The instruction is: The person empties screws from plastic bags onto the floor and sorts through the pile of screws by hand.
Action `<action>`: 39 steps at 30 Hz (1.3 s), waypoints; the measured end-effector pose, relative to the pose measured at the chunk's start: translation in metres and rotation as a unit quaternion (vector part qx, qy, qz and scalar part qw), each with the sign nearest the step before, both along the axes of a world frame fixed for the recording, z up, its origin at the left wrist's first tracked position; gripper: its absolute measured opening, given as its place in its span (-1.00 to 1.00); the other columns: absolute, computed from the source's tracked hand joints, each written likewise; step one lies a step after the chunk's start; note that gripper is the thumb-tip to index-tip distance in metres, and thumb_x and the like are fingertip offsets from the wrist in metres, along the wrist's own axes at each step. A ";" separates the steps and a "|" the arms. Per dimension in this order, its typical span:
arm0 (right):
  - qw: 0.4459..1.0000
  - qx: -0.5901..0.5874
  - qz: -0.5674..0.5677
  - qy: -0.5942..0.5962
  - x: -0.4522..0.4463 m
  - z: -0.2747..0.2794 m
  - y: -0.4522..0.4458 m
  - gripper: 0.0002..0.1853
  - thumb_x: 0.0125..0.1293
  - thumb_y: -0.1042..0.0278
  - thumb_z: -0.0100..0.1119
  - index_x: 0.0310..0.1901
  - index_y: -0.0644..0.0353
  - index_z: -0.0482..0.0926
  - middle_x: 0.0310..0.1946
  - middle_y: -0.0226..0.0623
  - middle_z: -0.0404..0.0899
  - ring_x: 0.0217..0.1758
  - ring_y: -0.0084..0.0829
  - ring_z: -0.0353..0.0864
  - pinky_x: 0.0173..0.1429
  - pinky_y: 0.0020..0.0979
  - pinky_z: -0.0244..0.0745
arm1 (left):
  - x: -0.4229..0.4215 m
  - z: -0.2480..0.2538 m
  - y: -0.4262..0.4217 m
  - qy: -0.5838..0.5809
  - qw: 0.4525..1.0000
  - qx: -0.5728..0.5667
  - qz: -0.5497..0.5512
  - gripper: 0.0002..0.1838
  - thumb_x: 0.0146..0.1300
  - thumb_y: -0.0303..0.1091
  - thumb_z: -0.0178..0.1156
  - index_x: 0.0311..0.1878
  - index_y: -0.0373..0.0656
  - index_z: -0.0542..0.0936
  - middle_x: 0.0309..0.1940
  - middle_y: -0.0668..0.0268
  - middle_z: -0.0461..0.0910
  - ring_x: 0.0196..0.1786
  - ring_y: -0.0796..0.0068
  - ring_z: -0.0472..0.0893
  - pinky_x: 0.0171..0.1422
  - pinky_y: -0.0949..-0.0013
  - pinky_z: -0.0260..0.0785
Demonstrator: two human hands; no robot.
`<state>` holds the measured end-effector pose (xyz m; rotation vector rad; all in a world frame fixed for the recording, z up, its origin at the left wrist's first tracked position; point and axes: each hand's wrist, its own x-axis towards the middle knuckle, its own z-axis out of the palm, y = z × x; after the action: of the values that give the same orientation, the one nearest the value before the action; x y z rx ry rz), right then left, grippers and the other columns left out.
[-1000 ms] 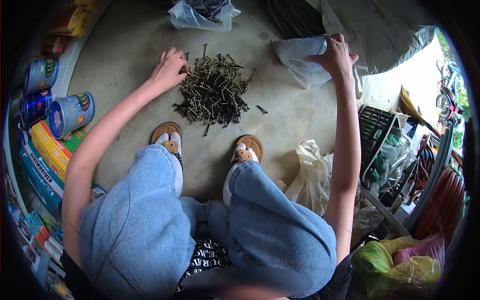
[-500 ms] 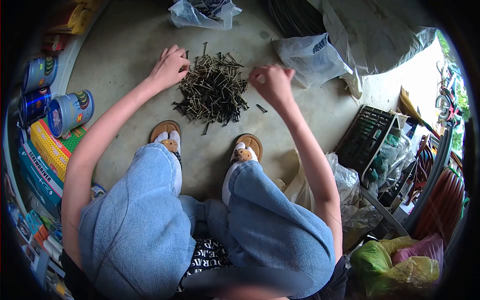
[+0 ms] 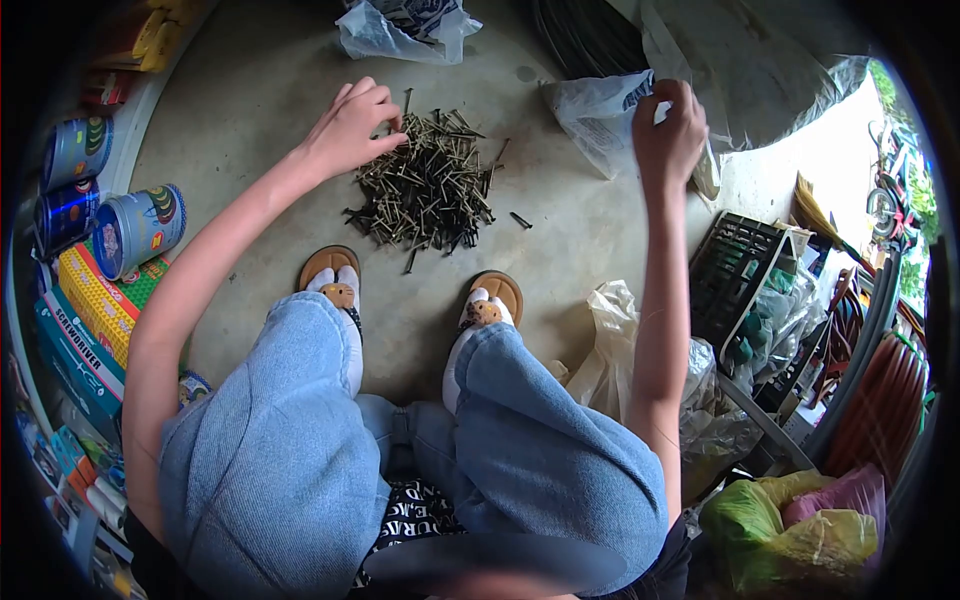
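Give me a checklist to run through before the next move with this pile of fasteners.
1. Left grip at the pile of fasteners: ok, by its upper-left edge.
2. Right grip near the translucent bag: ok, at its right side.
3. Right grip free of fasteners: cannot tell, its fingers are curled.
4. Every fastener within the pile: not ok, a loose fastener lies apart to the right.
5. Sandals clear of the pile: ok, bare floor between.
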<state>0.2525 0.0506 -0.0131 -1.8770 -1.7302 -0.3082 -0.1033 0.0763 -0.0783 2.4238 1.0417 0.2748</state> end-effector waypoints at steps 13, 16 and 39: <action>0.940 -0.298 0.124 -0.111 0.023 0.012 0.036 -0.32 0.05 0.47 0.32 0.20 -0.44 0.45 -0.09 -0.57 0.66 0.10 -0.41 0.49 0.18 -0.22 0.05 | -0.002 -0.009 -0.006 -0.040 0.998 0.023 -0.034 -0.81 0.10 -0.22 0.31 -0.39 -0.13 0.61 -0.37 0.34 0.45 -0.13 0.37 0.42 0.06 0.30 0.25; 0.946 -0.274 0.152 -0.077 0.029 0.018 0.037 -0.30 -0.06 0.47 0.29 0.17 -0.44 0.48 -0.13 -0.59 0.66 0.07 -0.43 0.49 0.14 -0.18 0.04 | -0.004 -0.010 -0.006 -0.032 0.999 0.014 -0.029 -0.82 0.09 -0.24 0.32 -0.40 -0.13 0.60 -0.37 0.34 0.45 -0.13 0.37 0.42 0.06 0.30 0.25; 0.912 -0.320 0.255 0.036 -0.075 -0.067 -0.049 -0.93 0.04 0.31 0.23 -0.41 -0.07 0.66 -0.46 -0.52 0.62 -0.15 -0.45 0.53 0.04 -0.19 0.05 | -0.022 -0.033 -0.008 -0.010 1.000 -0.016 0.002 -0.85 -0.07 -0.44 0.34 -0.38 -0.11 0.59 -0.30 0.34 0.45 -0.06 0.35 0.42 0.10 0.29 0.25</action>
<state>0.1774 0.0016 -0.0796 -1.6953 -2.3683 0.5927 -0.1255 0.0686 -0.1118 2.3860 1.0344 0.2807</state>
